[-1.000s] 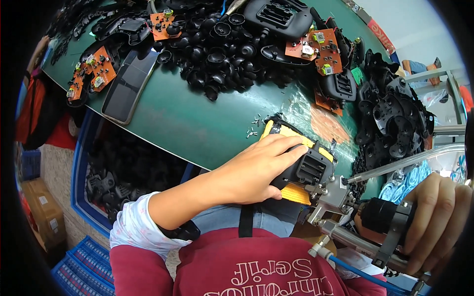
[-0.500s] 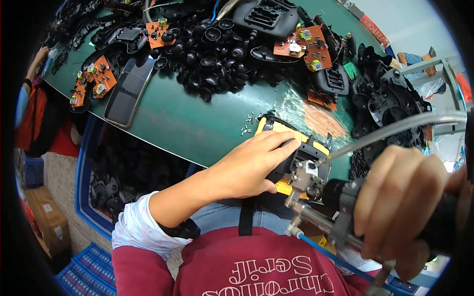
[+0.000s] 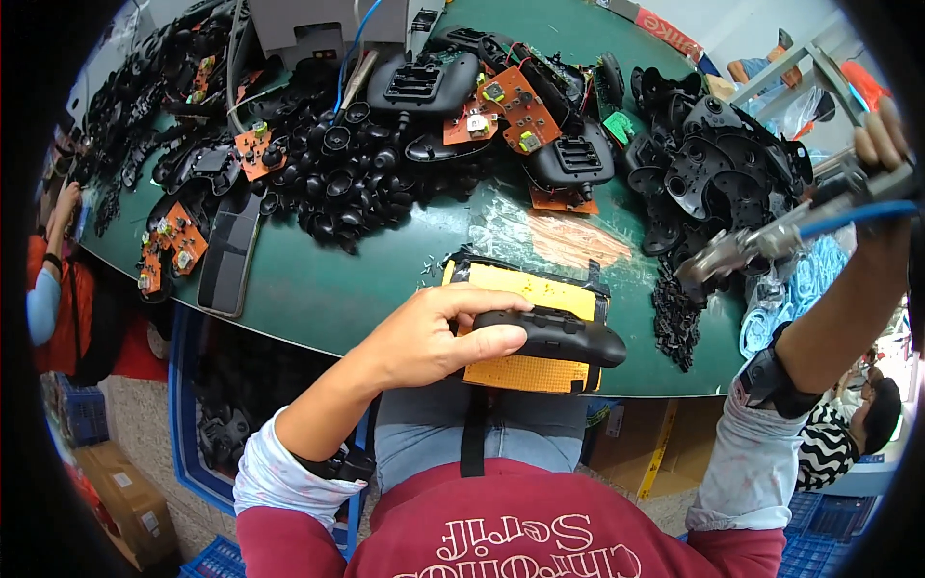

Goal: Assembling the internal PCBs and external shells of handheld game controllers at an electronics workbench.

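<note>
My left hand (image 3: 424,342) grips the left end of a black game controller (image 3: 568,339). Its thumb lies along the near side and its fingers along the far side. Beneath the controller is a yellow padded block (image 3: 530,281) edged with black tape, at the table's front edge. Raised at the far right, my right hand (image 3: 882,143) is closed around a metal-headed power screwdriver (image 3: 747,252) with a blue air hose. The tool's tip points left and is well apart from the controller. Motion blurs the tool, and the frame's dark rim cuts off part of it.
Black cup-shaped parts (image 3: 352,188), orange circuit boards (image 3: 525,108) and controller shells (image 3: 713,164) cover the back of the green table (image 3: 318,289). A phone (image 3: 227,262) lies at left, small black pieces (image 3: 674,313) at right. A blue crate (image 3: 181,405) stands below. Another person's hand (image 3: 66,204) is far left.
My right hand has lifted the screwdriver off the controller, up and to the right. The controller now sits turned on the block, held at its left end. The whole view has shifted.
</note>
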{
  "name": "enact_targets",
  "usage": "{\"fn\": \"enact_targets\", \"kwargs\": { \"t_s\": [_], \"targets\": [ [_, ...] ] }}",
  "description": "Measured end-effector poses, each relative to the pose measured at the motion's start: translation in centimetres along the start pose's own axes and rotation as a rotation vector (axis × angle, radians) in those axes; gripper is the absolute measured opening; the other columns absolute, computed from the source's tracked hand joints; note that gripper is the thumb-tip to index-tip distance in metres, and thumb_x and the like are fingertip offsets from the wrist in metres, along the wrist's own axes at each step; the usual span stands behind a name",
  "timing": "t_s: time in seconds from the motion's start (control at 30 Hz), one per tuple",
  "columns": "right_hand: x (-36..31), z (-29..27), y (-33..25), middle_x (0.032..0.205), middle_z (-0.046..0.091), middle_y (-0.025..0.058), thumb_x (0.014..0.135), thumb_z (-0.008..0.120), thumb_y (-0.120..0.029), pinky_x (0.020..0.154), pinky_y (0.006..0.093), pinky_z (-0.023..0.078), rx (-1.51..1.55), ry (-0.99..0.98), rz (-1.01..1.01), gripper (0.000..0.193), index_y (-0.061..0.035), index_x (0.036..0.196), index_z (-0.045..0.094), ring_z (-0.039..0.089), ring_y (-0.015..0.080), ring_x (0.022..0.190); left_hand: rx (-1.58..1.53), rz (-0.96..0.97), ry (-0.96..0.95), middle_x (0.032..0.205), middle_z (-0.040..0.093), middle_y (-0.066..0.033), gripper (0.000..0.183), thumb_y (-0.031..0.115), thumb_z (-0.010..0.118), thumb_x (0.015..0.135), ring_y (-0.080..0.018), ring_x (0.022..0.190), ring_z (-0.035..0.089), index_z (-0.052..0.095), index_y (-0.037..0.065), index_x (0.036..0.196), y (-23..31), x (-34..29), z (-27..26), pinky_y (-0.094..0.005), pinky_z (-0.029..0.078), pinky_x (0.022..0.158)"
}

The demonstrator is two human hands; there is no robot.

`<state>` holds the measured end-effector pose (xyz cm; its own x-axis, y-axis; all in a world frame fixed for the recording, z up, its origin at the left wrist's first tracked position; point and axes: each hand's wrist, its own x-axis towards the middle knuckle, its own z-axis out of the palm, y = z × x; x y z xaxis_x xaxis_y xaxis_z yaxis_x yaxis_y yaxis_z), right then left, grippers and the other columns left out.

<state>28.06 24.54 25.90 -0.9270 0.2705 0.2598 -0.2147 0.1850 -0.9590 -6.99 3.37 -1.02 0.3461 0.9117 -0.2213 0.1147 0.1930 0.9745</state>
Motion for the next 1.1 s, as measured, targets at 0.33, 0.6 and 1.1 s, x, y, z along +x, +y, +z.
{"fn": "enact_targets", "kwargs": {
  "t_s": [0.33,0.6,1.1],
  "targets": [
    [-1.1,13.7,14.9,0.125,0.056,0.0277,0.096,0.050,-0.047,0.100,0.0423,0.046,-1.039,1.153,-0.417,0.069,0.0114,0.132,0.045,0.057,0.0363,0.116,0.038,0.295,0.031,0.123,0.062,-0.0136,0.071,0.063,0.050,0.092,-0.0254,0.119,0.055,0.061,0.002,0.126,-2.4,0.0,-0.2,-0.0376,0.039,0.103],
    [-2.9,23.4,25.2,0.125,0.058,0.0214,0.076,0.078,-0.005,0.101,0.0410,0.044,-0.386,0.557,0.153,0.054,-0.0015,0.123,0.051,0.057,0.0333,0.117,-0.279,0.460,0.249,0.125,0.055,-0.0158,0.043,0.019,0.074,0.085,-0.0274,0.123,0.050,0.055,0.004,0.120,-2.7,0.4,3.9,-0.0368,0.037,0.105],
    [-3.1,23.1,26.7,0.116,0.060,0.0192,0.080,0.077,-0.004,0.098,0.0410,0.047,-0.367,0.635,0.034,0.046,0.0000,0.118,0.052,0.060,0.0311,0.112,-0.031,0.514,0.518,0.108,0.060,-0.0144,0.034,0.005,0.077,0.078,-0.0260,0.103,0.061,0.055,0.004,0.103,-3.0,0.9,6.0,-0.0359,0.048,0.091]
  ]
}}
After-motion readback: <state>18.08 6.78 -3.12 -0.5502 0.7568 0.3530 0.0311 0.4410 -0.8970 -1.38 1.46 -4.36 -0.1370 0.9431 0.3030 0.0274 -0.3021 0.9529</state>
